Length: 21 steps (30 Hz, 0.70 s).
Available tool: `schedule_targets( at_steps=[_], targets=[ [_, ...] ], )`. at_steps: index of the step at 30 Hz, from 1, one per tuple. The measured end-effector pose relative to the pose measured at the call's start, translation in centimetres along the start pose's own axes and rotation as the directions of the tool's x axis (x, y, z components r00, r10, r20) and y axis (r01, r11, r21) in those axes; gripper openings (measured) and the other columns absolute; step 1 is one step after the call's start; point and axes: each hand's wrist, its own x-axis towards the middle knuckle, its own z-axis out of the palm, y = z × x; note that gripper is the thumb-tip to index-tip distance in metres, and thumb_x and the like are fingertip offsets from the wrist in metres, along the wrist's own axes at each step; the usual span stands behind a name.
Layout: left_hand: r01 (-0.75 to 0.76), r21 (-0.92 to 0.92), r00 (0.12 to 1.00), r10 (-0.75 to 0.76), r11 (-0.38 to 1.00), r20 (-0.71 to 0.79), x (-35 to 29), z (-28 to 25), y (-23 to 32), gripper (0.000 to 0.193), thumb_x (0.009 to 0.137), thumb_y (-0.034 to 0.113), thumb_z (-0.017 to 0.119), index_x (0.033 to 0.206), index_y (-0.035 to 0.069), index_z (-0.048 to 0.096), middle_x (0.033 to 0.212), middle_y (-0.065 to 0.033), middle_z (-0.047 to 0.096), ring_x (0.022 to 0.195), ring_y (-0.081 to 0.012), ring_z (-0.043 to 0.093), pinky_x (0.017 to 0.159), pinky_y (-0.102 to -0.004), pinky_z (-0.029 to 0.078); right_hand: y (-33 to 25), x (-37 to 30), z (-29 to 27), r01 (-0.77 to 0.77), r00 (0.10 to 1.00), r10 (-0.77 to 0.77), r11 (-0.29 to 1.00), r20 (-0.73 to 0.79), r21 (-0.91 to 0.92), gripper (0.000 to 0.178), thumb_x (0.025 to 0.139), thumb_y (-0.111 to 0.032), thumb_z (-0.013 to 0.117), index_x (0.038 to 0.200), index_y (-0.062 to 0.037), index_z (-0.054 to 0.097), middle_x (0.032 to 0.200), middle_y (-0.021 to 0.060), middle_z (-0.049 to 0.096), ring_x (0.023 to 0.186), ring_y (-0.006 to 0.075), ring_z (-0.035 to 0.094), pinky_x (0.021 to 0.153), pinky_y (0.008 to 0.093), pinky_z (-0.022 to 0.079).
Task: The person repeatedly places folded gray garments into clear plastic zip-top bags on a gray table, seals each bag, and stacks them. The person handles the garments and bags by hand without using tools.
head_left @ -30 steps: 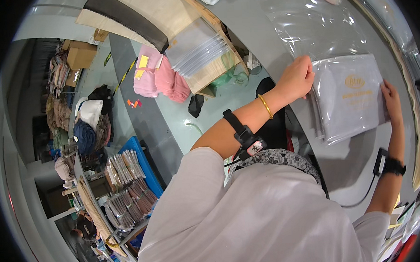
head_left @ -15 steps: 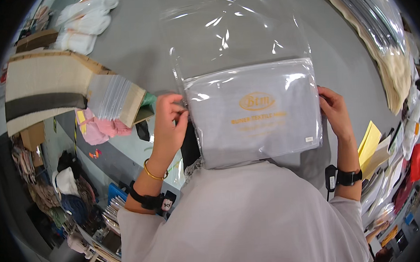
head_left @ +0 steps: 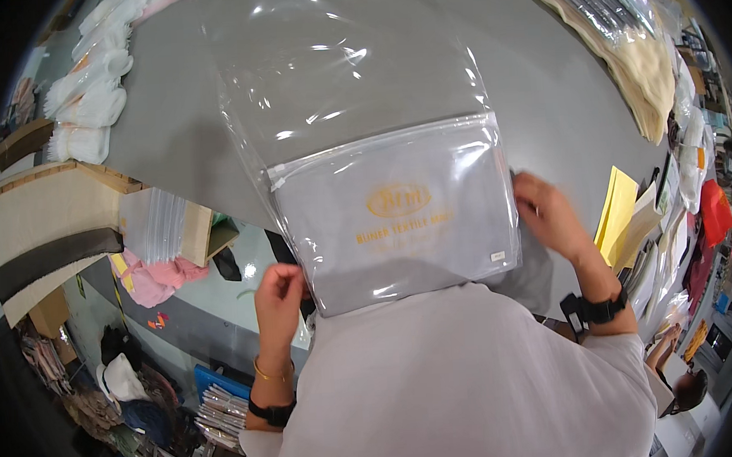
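Observation:
A clear zip pouch (head_left: 433,254) with gold printing and a small white label lies at the table's near edge, against my shirt. It holds something flat and pale grey, probably folded cloth. Around it is a larger clear plastic bag (head_left: 293,92), whose loose upper part spreads away over the table. My left hand (head_left: 280,303) is closed at the bag's lower left edge, thumb and fingers pinched together. At the upper right edge is my right hand (head_left: 551,215), fingers curled against the plastic and slightly blurred; its exact grip is partly hidden.
Rolled white plastic bags (head_left: 87,111) lie far left, near a cardboard box (head_left: 51,212) and pink cloth (head_left: 158,281). At far right is a stack of plastic-covered cream cloth (head_left: 631,74). Yellow paper (head_left: 615,211) stands right of my right hand. Another person (head_left: 687,389) appears lower right.
The pouch and bag have shifted left and slightly nearer in the view, tilting a little. My left hand has moved from the pouch's upper left side to its lower left edge.

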Motion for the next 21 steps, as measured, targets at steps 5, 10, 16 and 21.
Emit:
schedule_targets(
  at_steps=[5, 10, 16, 21],
  targets=[
    [-0.09, -0.113, 0.993, 0.098, 0.989, 0.067, -1.4, 1.1, -1.0, 0.007, 0.107, 0.008, 0.054, 0.112, 0.003, 0.055, 0.103, -0.0013, 0.062, 0.087, -0.0062, 0.057, 0.077, -0.0235, 0.05, -2.5, -3.3, -0.2, 0.003, 0.992, -0.036, 0.967, -0.125, -0.254, 0.014, 0.086, 0.002, 0.067, 0.1, -0.0005, 0.065, 0.095, 0.0127, 0.06, 0.087, 0.0337, 0.06, 0.074, 0.04, 0.051],
    [0.104, -0.421, 0.99, -0.053, 0.901, 0.132, -1.9, 1.9, 0.0, 0.02, 0.112, 0.026, 0.043, 0.124, 0.01, 0.044, 0.12, -0.0071, 0.056, 0.101, -0.0199, 0.067, 0.089, -0.0408, 0.059, -7.2, -3.6, 4.2, 0.448, 0.868, -0.479, 0.868, -0.128, -0.213, 0.039, 0.082, -0.023, 0.08, 0.115, -0.007, 0.065, 0.114, 0.0109, 0.064, 0.102, 0.0313, 0.063, 0.082, 0.0432, 0.053],
    [0.12, -0.757, 0.975, 0.067, 0.642, 0.211, -3.5, 0.9, 1.7, 0.019, 0.111, 0.029, 0.045, 0.118, 0.011, 0.049, 0.123, -0.0134, 0.055, 0.101, -0.0375, 0.07, 0.098, -0.0613, 0.057, -9.3, -2.9, 9.9, 0.346, 0.87, -0.487, 0.711, -0.074, -0.612, 0.068, 0.071, -0.04, 0.086, 0.124, -0.0082, 0.058, 0.133, 0.0114, 0.057, 0.121, 0.0297, 0.055, 0.093, 0.0406, 0.046],
    [-0.139, -0.784, 0.872, 0.45, 0.605, 0.192, -4.5, 1.0, 2.9, 0.025, 0.111, 0.032, 0.045, 0.12, 0.011, 0.053, 0.131, -0.0122, 0.053, 0.114, -0.039, 0.064, 0.109, -0.0662, 0.045, -8.9, -1.5, 10.5, 0.333, 0.818, -0.552, 0.686, -0.164, -0.648, 0.058, 0.072, -0.031, 0.085, 0.118, -0.0082, 0.058, 0.133, 0.0121, 0.06, 0.118, 0.0304, 0.06, 0.088, 0.0413, 0.053]
  ],
)
